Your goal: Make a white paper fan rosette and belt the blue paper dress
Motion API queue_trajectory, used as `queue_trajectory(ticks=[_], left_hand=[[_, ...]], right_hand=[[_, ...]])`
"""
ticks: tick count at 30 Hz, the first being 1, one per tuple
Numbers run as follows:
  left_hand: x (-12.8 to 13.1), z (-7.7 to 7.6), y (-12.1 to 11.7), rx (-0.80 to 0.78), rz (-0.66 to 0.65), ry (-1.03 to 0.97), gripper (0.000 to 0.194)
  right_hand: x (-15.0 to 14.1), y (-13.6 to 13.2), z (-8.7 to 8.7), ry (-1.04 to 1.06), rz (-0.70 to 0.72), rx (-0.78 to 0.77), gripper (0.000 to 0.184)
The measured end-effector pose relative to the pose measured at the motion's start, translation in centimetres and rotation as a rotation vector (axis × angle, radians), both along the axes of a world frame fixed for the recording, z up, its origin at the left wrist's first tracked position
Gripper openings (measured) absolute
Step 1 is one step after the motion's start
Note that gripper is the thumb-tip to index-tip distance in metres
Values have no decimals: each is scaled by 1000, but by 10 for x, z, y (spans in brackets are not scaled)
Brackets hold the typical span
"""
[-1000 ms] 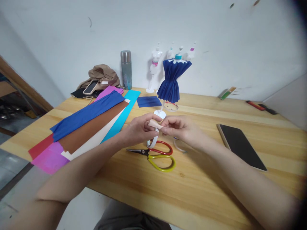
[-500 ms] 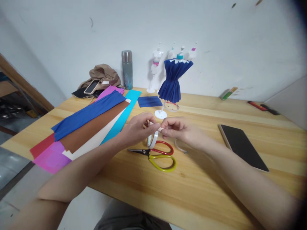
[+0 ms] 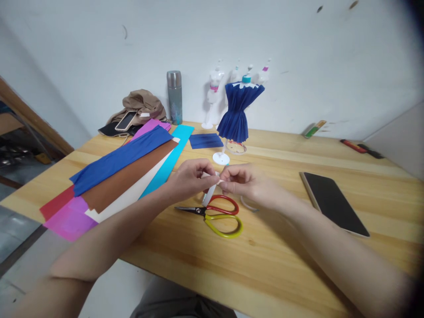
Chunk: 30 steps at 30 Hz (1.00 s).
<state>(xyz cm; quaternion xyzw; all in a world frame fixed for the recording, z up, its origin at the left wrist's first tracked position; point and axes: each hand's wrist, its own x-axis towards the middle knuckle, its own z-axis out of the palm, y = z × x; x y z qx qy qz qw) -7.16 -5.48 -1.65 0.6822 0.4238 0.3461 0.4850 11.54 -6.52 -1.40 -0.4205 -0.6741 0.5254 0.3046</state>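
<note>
My left hand [image 3: 194,179] is closed, its thumb and fingers gripping a narrow roll of white tape [image 3: 209,195]. Close beside it, my right hand [image 3: 243,181] pinches at the tape's edge, where the fingertips of both hands nearly meet. The fingers partly hide the roll. Below the hands lie scissors [image 3: 199,211] with one red and one yellow handle, blades pointing left. Part of a pale ring [image 3: 248,204] shows under my right hand. Beyond the hands stands a small dress form wearing a pleated dark blue paper dress [image 3: 236,112].
Crepe paper sheets in several colours [image 3: 126,168] cover the table's left side. A blue piece [image 3: 206,141] lies near the dress form. Farther back are a thermos [image 3: 174,99], a brown cloth bundle [image 3: 144,104] and more white mannequins [image 3: 215,81]. A black tablet [image 3: 333,203] rests at right.
The tape roll has tilted and sunk a little further behind my left fingers. Both hands stay close together in nearly the same place.
</note>
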Motion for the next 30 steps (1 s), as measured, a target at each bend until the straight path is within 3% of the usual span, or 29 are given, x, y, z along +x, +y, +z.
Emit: queue_trajectory(ticks=[6, 12, 16, 24, 30], left_hand=[[-1, 1, 0, -144, -19, -60, 16], [-4, 4, 1, -314, -67, -130, 18], [-4, 5, 3, -341, -67, -176, 17], [-4, 0, 5, -379, -86, -168, 16], [-6, -6, 8, -406, -122, -228, 18]], right_hand=[[-1, 0, -2, 35, -23, -70, 21], [-2, 1, -6, 36, 2, -116, 27], [-4, 1, -10, 44, 32, -128, 33], [-4, 4, -13, 84, 37, -163, 19], [-3, 4, -12, 77, 43, -132, 24]])
